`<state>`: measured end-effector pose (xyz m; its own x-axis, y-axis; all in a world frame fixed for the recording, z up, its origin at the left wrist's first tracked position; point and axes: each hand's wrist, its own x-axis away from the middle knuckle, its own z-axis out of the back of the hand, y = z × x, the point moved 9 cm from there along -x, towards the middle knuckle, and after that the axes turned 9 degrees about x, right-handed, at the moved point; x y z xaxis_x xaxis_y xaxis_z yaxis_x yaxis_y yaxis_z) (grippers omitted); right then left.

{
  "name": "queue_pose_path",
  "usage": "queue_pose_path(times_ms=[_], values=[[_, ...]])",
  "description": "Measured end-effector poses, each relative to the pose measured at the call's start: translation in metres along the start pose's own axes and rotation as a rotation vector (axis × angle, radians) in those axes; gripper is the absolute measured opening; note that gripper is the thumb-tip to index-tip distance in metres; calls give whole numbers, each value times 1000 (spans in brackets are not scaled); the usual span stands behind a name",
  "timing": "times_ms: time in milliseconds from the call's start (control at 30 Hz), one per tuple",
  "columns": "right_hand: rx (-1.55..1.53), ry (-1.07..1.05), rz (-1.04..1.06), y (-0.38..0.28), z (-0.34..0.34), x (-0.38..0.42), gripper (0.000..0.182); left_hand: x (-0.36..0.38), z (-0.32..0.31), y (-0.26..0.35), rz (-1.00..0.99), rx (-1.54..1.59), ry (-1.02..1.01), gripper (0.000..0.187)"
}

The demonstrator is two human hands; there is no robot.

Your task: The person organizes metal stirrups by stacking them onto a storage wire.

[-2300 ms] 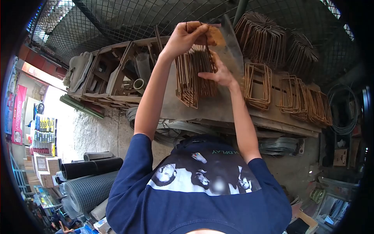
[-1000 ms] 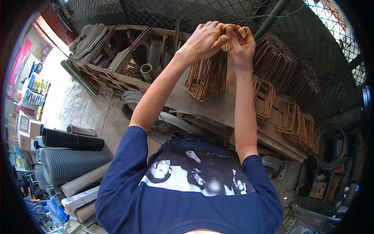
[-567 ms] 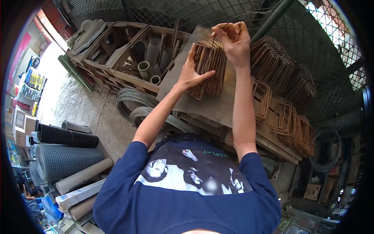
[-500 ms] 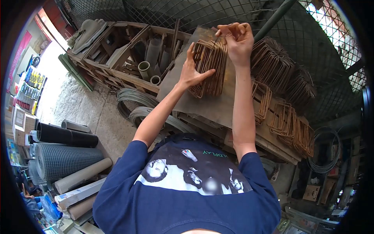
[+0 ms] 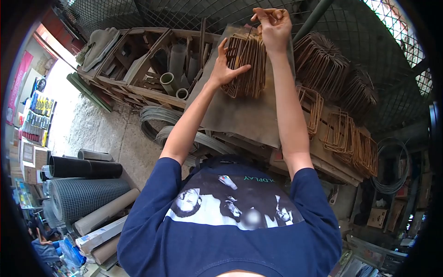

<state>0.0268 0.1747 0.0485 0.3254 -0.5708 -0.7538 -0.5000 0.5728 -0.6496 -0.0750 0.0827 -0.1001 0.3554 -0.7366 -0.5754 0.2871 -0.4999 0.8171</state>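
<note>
A bundle of rusty rectangular steel stirrups (image 5: 254,69) stands on a sheet-covered bench. My left hand (image 5: 225,69) rests against its left side, thumb and fingers spread apart, the thumb reaching across the near face. Above the bundle's far right corner is my right hand (image 5: 276,34), its fingers bent and pinched together. A thin dark wire (image 5: 249,33) runs up from the top of the stirrups toward those fingertips; the exact pinch point is too small to make out clearly.
More stirrups (image 5: 339,138) lie along the bench to the right, with darker stacks (image 5: 323,60) behind. Wooden crates (image 5: 134,60) holding pipe pieces stand left. Coiled wire (image 5: 159,117) sits below the bench's left side; mesh rolls (image 5: 87,196) lie on the floor.
The bundle and both hands appear higher in view, as the camera view has shifted. My right hand has lifted slightly away from the bundle; my left hand keeps its place against it.
</note>
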Motion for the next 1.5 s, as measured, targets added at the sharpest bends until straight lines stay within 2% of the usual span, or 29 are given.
queue_pose_path(times_ms=[67, 200, 267, 300, 367, 400, 467, 500, 533, 600, 633, 767, 867, 900, 933, 1033, 1100, 1200, 1233, 1267, 1333, 1367, 1500], values=[[-28, 20, 17, 5, 10, -1, 32, 2, 3, -12, 130, -113, 22, 112], [-24, 5, -9, 5, 9, 0, 32, -5, -1, -8, 171, -101, -42, 114], [-27, 1, -13, 1, 8, -1, 32, -16, 1, 10, -109, -159, -20, 111], [7, -16, -27, -1, 7, 0, 32, -26, 1, 14, -108, -160, -26, 111], [24, -24, -50, -8, 3, 1, 31, -51, -4, 62, -376, -334, -33, 95], [24, -19, -50, -7, 5, 1, 31, -63, -7, 72, -376, -333, -37, 95], [-79, -13, -53, -2, 9, 1, 31, -82, -31, 83, -286, -75, -253, 77], [-93, -14, -73, 2, 12, 1, 32, -86, -41, 88, -273, 13, -314, 51], [-92, -7, -70, 6, 16, 1, 32, -92, -40, 85, -274, 13, -322, 51], [-80, -58, -37, 4, 17, -1, 33, -100, -52, 44, 97, -28, -518, 31], [-75, -48, -32, 1, 19, 0, 33, -101, -54, 49, 16, 93, -493, 23], [-127, -94, -74, -9, 21, 7, 36, -104, -62, 44, 94, 138, -507, 25], [-132, -194, -135, -18, 17, 13, 35, -104, -59, 65, 138, 262, -255, 75], [-270, -111, -110, -11, 27, 13, 35, -102, -68, 61, 195, 236, -404, 93], [-407, -29, -84, -14, 34, 11, 35, -105, -67, 52, 191, 239, -411, 93], [-312, -58, -123, -16, 37, 15, 36, -104, -69, 32, 303, 433, -374, 89], [-247, -80, -127, -20, 38, 17, 36, -101, -75, 45, 198, 354, -470, 85], [-244, -86, -195, -21, 37, 18, 31, -98, -80, 55, 183, 215, -518, 79], [-338, -82, -214, -19, 36, 18, 26, -97, -78, 52, 170, 314, -531, 61], [-433, -75, -230, -17, 35, 19, 21, -95, -76, 51, 172, 317, -540, 61], [-456, -41, -255, -10, 38, 16, 18, -90, -81, 53, 111, 141, -640, 42], [-477, -11, -283, -6, 43, 17, 16, -92, -79, 48, 157, 73, -610, 26], [-441, -20, -210, 0, 45, 17, 12, -94, -76, 47, 90, 100, -602, 29]])
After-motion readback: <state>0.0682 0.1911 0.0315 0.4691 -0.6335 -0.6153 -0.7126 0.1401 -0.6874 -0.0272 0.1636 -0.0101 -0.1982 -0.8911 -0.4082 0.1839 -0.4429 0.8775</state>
